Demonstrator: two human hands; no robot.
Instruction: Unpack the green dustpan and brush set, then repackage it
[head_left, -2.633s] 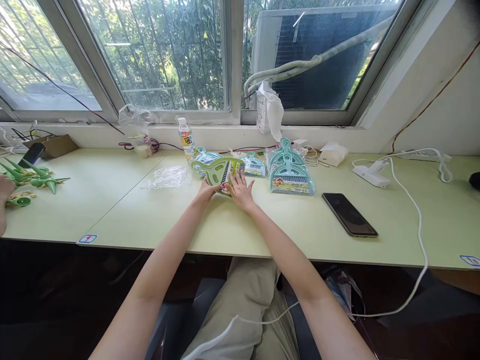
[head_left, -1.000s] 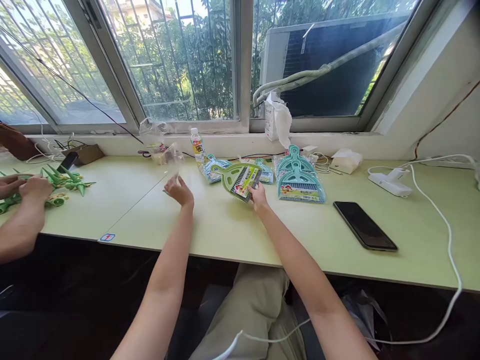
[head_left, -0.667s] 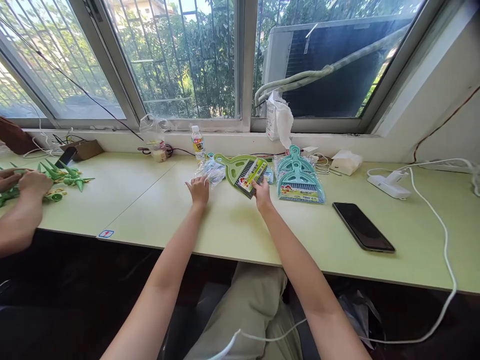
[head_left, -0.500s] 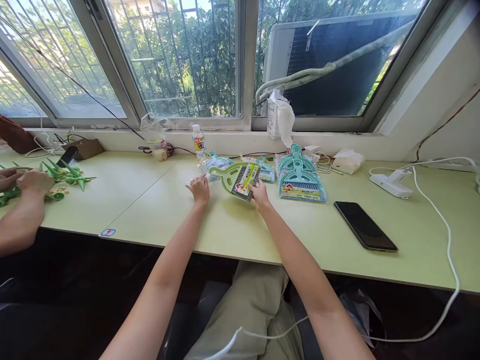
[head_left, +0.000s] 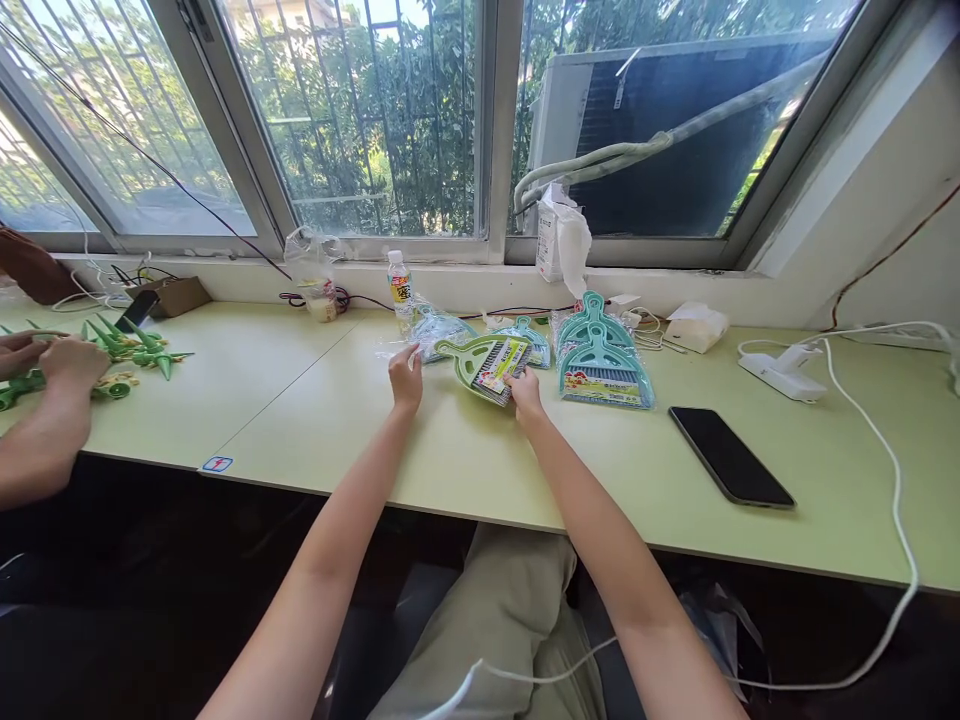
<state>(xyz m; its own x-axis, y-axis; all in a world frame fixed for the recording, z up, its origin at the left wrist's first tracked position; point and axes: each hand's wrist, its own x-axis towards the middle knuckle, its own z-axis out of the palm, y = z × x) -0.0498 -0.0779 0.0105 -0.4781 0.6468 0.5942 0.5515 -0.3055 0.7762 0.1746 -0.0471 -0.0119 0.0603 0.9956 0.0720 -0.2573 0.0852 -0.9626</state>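
My right hand (head_left: 526, 392) grips the lower right edge of a green dustpan and brush set (head_left: 471, 366). The set is tilted just above the table, its handle to the left, a printed card over the bristles. My left hand (head_left: 406, 380) is closed, pinching a thin clear plastic bag (head_left: 387, 349) left of the handle. Behind the set lie a bagged blue set (head_left: 441, 330) and a small teal set (head_left: 531, 338). To the right stands a row of teal dustpan and brush sets (head_left: 604, 372) in clear bags.
A black phone (head_left: 731, 455) and a white power strip (head_left: 784, 372) with a cable lie to the right. A drink bottle (head_left: 400, 285) stands near the window sill. At the far left, a co-worker's hands (head_left: 71, 362) handle green plastic pieces (head_left: 142, 345).
My left hand has shifted slightly right, its fingers drawn closer together. The green set has moved a little right and is turned slightly.
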